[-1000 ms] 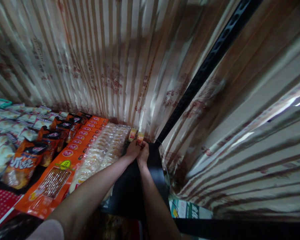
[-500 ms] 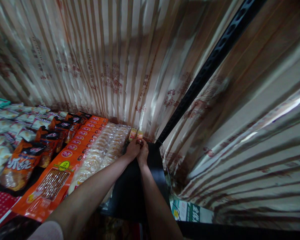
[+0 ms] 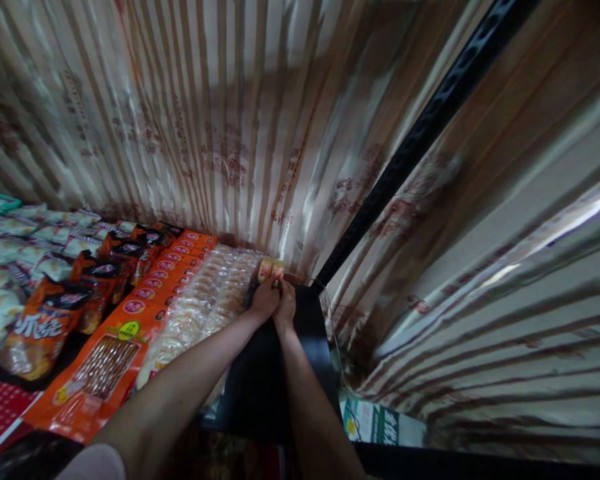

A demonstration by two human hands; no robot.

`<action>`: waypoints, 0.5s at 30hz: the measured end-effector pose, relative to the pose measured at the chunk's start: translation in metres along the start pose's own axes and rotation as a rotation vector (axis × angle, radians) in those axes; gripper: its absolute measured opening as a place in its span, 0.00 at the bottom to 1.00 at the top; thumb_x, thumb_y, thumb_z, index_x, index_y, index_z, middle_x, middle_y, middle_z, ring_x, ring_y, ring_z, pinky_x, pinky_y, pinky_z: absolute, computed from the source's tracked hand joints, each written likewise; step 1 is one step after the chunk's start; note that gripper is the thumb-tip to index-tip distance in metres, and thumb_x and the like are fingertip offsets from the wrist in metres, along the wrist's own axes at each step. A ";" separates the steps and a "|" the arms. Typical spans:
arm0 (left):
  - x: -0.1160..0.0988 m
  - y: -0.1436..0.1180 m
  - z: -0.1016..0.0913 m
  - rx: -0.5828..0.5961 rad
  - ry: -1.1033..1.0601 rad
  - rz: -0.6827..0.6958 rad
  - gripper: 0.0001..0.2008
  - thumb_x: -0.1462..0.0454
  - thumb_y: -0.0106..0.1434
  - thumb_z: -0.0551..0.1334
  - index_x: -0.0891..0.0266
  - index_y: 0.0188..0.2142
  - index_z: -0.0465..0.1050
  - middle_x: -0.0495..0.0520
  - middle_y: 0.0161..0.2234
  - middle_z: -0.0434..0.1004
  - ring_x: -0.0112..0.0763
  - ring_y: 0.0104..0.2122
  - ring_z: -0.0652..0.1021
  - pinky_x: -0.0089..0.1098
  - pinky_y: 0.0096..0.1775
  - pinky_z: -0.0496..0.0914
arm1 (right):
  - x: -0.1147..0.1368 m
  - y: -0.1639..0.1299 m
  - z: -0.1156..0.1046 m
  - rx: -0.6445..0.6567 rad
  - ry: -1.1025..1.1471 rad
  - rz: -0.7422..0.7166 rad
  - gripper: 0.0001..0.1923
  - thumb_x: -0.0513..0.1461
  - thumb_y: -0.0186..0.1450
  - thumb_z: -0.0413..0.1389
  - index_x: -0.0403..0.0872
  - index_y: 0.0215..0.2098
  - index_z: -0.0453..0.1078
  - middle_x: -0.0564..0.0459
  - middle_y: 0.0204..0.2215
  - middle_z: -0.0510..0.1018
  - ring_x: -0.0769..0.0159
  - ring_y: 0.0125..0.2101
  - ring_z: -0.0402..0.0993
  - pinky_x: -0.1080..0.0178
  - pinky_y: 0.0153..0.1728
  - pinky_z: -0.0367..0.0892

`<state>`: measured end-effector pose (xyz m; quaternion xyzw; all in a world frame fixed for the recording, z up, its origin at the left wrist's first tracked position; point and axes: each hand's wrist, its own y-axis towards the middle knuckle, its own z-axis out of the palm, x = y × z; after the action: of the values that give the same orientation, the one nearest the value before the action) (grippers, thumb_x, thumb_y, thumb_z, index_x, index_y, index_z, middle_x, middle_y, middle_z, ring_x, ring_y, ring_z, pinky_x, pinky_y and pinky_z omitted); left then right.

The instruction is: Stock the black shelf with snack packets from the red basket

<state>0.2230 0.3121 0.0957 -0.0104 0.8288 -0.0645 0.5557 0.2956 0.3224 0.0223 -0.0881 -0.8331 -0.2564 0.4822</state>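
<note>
On the left end of the shelf [image 3: 260, 393] lay white bags [image 3: 10, 233], then dark orange bags [image 3: 45, 327], then a row of bright orange packs [image 3: 145, 293], then clear packs of pale crackers [image 3: 205, 300]. Right of these, at the back edge of the shelf, stood two small yellow packs [image 3: 271, 268], close to the striped curtain [image 3: 220, 120]. Both hands had reached far in and met there. The left hand [image 3: 265, 300] was curled just beside the crackers, and its fingers touched the bottom of the small packs. The right hand [image 3: 286, 308] pressed against the left one, curled too. Whether either hand truly gripped a pack could not be told, for the fingers hid it. To do this well, the hands probably had to keep the small packs upright and snug against the cracker row, and push gently so nothing tipped back into the curtain. The bare black part of the shelf lay under the arms, up to its right edge, where a black post [image 3: 410, 147] rose. Below that corner sat a green and white box [image 3: 375, 423].
</note>
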 end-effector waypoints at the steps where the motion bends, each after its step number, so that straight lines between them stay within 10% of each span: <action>1: 0.000 0.000 0.000 0.004 0.005 -0.003 0.20 0.73 0.59 0.52 0.66 0.50 0.70 0.59 0.50 0.74 0.32 0.49 0.74 0.29 0.52 0.64 | 0.001 0.000 0.000 0.006 0.002 -0.001 0.22 0.33 0.57 0.47 0.44 0.48 0.70 0.46 0.43 0.73 0.64 0.44 0.69 0.61 0.47 0.65; 15: 0.004 -0.014 0.007 -0.015 0.080 -0.010 0.16 0.72 0.60 0.52 0.64 0.42 0.75 0.58 0.44 0.77 0.34 0.45 0.76 0.29 0.48 0.66 | 0.002 -0.013 -0.010 -0.010 0.046 0.025 0.22 0.32 0.56 0.45 0.43 0.46 0.72 0.45 0.45 0.72 0.64 0.46 0.69 0.61 0.50 0.64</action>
<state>0.2269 0.2972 0.0909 -0.0163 0.8506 -0.0613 0.5219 0.2968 0.3058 0.0230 -0.0949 -0.8193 -0.2564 0.5039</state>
